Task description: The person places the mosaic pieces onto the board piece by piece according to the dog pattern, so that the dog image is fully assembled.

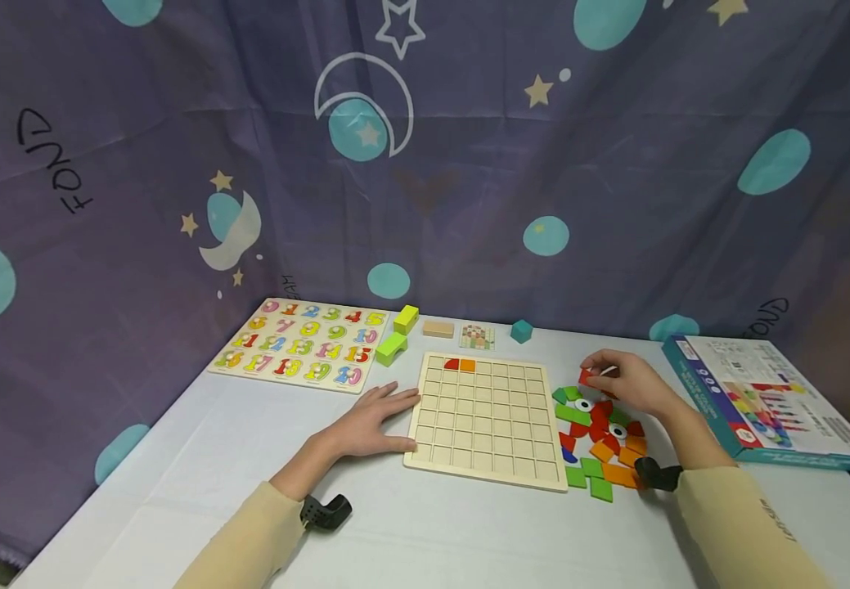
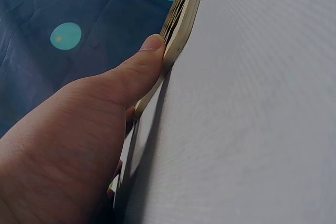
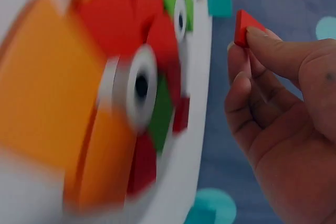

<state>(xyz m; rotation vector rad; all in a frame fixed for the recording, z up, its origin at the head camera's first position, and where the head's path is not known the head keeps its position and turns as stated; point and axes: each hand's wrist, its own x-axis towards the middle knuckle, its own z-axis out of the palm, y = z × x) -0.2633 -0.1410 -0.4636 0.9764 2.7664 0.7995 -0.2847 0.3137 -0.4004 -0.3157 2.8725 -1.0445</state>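
A square wooden grid board [image 1: 487, 421] lies on the white table. Two pieces fill cells of its far row: a red one with a rounded edge [image 1: 451, 364] and an orange square [image 1: 467, 366]. My left hand [image 1: 373, 421] rests at the board's left side, fingers spread and nearly straight, thumb against the rim near the front corner. Above the far end of the piece pile, my right hand [image 1: 634, 383] pinches a small flat red tile [image 3: 250, 27] with a pointed corner between thumb and fingertips. The pile [image 1: 600, 425] holds red, orange and green pieces plus round eye pieces.
At the far left lies a number puzzle board [image 1: 307, 343]. Green blocks [image 1: 392, 348], a plain wooden block [image 1: 438, 329], a patterned card [image 1: 478, 336] and a teal block [image 1: 521, 330] line the back. A flat box [image 1: 771, 401] sits at the right, near the fabric backdrop.
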